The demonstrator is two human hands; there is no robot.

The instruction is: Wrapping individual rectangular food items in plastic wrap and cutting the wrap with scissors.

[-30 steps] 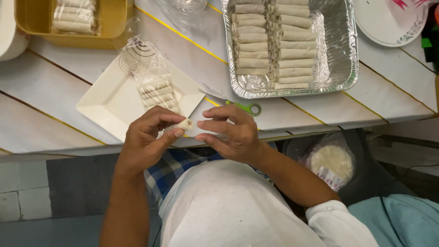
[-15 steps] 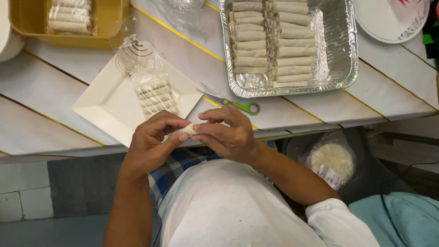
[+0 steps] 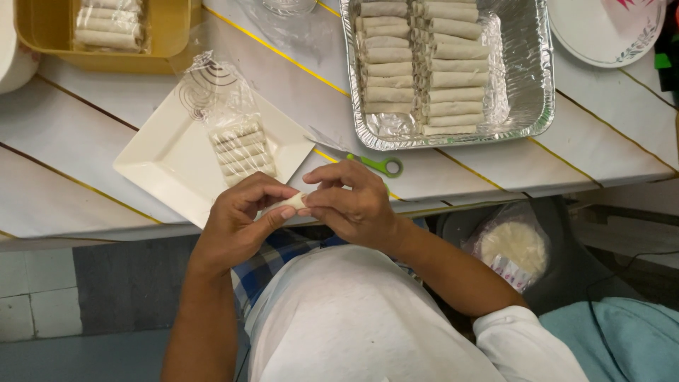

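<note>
1. The left hand (image 3: 237,223) and the right hand (image 3: 353,205) met just off the near edge of the white table (image 3: 64,163), above the person's lap.
2. Both hands were curled around one small pale roll (image 3: 290,204): the left fingers and thumb pinched its left part, and the right fingertips gripped its right end.
3. Only a short stretch of the roll showed between the fingers; it looked cream-white, smooth and thin.
4. Little open room lay beyond the hands. A square white plate (image 3: 159,159) sat just past them to the far left, its corner near the table edge.
5. On the plate lay a clear bag (image 3: 226,106) with four or five similar rolls (image 3: 242,152) side by side.
6. Green-handled scissors (image 3: 371,163) lay just beyond the right hand, between it and a foil tray (image 3: 527,78).
7. The foil tray held two columns of rolls, roughly ten in each; the exact count was hard to tell.
8. A yellow container (image 3: 173,42) at the far left held about three more wrapped rolls.
9. A round patterned plate (image 3: 601,35) sat at the far right corner.
10. Off the table to the near right, a bag of round pale wrappers (image 3: 513,247) rested on a dark seat.
</note>
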